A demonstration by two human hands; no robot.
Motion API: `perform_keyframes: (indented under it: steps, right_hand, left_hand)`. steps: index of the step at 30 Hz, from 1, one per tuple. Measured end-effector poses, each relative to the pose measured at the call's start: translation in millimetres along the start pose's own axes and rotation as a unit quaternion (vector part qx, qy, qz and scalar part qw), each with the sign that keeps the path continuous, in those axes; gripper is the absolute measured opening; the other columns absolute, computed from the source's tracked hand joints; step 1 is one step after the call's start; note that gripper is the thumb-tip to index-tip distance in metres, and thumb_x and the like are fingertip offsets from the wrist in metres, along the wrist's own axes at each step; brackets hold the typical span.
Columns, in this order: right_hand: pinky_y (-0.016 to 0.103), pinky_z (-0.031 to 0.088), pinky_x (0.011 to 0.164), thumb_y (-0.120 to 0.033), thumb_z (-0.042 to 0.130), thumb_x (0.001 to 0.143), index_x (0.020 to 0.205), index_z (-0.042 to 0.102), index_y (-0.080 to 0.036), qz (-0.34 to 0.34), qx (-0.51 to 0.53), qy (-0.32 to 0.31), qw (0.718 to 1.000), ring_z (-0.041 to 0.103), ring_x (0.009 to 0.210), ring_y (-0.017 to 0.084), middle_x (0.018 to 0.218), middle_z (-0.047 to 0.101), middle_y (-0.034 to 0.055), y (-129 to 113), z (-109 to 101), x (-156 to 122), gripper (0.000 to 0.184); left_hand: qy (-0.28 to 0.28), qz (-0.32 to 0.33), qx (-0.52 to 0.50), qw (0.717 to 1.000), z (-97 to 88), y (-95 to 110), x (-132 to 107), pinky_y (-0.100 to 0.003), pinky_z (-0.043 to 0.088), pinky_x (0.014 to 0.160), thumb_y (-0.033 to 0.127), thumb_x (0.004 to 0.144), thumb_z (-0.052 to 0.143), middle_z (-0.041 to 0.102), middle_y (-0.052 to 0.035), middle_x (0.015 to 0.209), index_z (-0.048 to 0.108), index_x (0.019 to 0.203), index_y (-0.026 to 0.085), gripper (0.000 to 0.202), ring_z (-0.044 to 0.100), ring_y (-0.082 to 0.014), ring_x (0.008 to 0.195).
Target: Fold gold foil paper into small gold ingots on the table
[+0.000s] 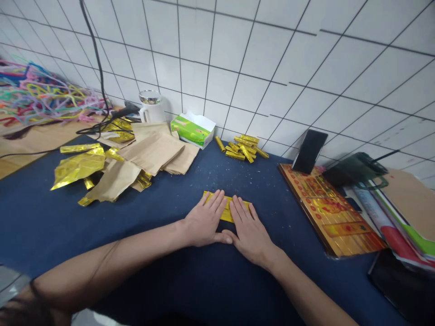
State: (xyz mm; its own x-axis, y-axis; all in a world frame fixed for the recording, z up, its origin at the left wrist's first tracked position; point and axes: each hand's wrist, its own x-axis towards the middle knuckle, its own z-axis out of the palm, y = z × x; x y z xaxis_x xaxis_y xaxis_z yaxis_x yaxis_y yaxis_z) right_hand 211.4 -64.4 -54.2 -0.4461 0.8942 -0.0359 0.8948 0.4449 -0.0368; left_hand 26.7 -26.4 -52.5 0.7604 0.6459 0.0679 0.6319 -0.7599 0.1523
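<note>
A small gold foil sheet [228,213] lies on the dark blue table [176,285] in front of me. Across its left part my left hand [205,221] rests flat, fingers stretched out. My right hand [250,230] lies flat over the right part, fingers pointing away from me. The thumbs meet just below the sheet's near edge. Neither hand grips anything; parts of the sheet are hidden beneath the fingers. Beyond the hands, near the wall, several rolled gold foil tubes [245,148] sit in a loose pile.
At left lie brown paper pieces [152,149], gold foil scraps [79,166], a cable [96,54] and pipe cleaners [44,93]. A white mug [152,108] and a green tissue box [193,130] stand behind. Right are a decorated gold pack [331,210], a phone [310,151] and a dark cup [355,170].
</note>
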Motion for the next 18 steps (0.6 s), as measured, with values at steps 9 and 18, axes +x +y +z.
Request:
perform_keyframes:
  steps: [9, 18]
  right_hand:
    - [0.047, 0.010, 0.106, -0.057, 0.027, 0.083, 0.139, 0.009, -0.010, 0.000, 0.028, 0.000, 1.000, 0.003, 0.132, 0.023, 0.145, 0.010, 0.0138, 2.1, 0.2, -1.3, 0.075]
    - [0.050, 0.007, 0.105, -0.060, 0.023, 0.082, 0.138, 0.014, -0.005, 0.003, 0.093, -0.052, 0.994, 0.003, 0.132, 0.027, 0.144, 0.009, 0.0160, -43.4, -51.5, 27.4, 0.079]
  left_hand:
    - [-0.012, -0.046, 0.029, 0.998, -5.6, -8.3, -11.3, -0.049, 0.009, 0.104, 0.074, 0.072, 0.013, 0.018, -0.0216, 0.141, 0.025, 0.134, 0.001, 0.096, 0.009, -0.0320, 0.131]
    - [0.000, -0.021, 0.043, 0.999, 1.8, -8.9, -12.6, -0.049, 0.008, 0.104, 0.060, 0.077, 0.032, 0.017, -0.0183, 0.142, 0.022, 0.136, 0.007, 0.080, 0.008, -0.0318, 0.132]
